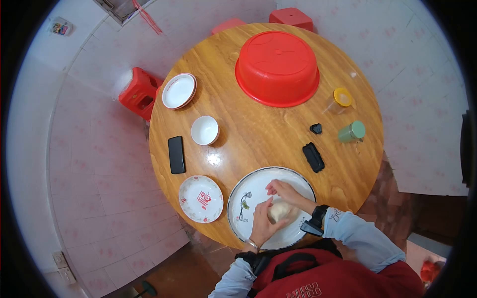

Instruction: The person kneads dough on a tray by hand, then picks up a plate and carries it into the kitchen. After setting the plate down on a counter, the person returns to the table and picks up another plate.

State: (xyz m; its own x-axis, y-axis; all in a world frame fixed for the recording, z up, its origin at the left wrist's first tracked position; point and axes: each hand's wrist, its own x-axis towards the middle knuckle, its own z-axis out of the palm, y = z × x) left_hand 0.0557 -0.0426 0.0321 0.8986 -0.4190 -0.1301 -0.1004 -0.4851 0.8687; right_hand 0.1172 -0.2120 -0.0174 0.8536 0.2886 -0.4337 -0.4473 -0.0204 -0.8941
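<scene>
A pale, rounded lump of dough (279,212) rests on a large white platter (238,198) with a dark rim and a painted plant. My left hand (264,222) is at the lump's left side, thumb and fingers apart and curved around it. Above and to the right of the lump is my right hand (288,192), its fingers bent and spread over the platter. Whether the right fingertips touch the dough cannot be made out.
On the round wooden table (258,134) are a patterned plate (201,198), black phone (176,155), white bowl (205,130), stacked plates (179,91), upturned red basin (278,64), yellow-lidded jar (342,97), green bottle (352,131) and black case (313,157). Red stools (140,93) stand behind.
</scene>
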